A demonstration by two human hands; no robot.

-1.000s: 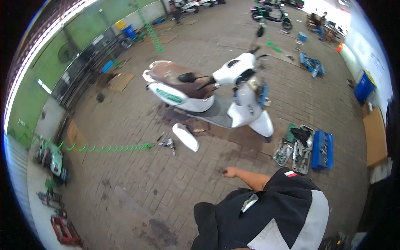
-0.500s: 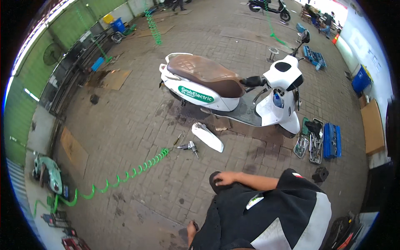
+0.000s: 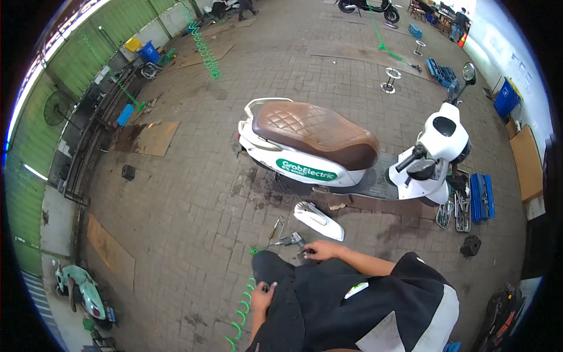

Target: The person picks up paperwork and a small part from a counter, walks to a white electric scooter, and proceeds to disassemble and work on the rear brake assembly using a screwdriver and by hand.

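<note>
Head view, with clock directions read from the right hand and twelve toward the top. The right hand (image 3: 321, 250) is half curled beside the pistol-shaped power tool (image 3: 291, 239) at about ten o'clock; something dark sits at its fingertips, and I cannot tell whether they pinch it or touch the tool. The left hand (image 3: 262, 297), at eight, is bent against the dark-clad knee (image 3: 272, 267); a small dark patch shows by its fingers, and whether they grip anything cannot be told. That knee covers a stretch of the green coiled hose (image 3: 241, 317), which shows again below it and runs off the lower edge.

The white body panel (image 3: 319, 222) lies at twelve, and beyond it stands the white scooter (image 3: 316, 173) with a quilted brown seat (image 3: 316, 132). The scooter's far side is out of sight, and its front end partly hides the metal tool trays (image 3: 463, 205) near half past two. The blue toolbox (image 3: 482, 198) stands just beside them.

The black motor scooter (image 3: 378, 10) near twelve is cropped by the top edge; the dark bag (image 3: 498, 317) near four fades into the rim.

Brick paving (image 3: 193, 152) stretches from the hose toward ten and eleven, bounded by the green wall (image 3: 29, 199); at three, the black block (image 3: 470, 246) interrupts it.
</note>
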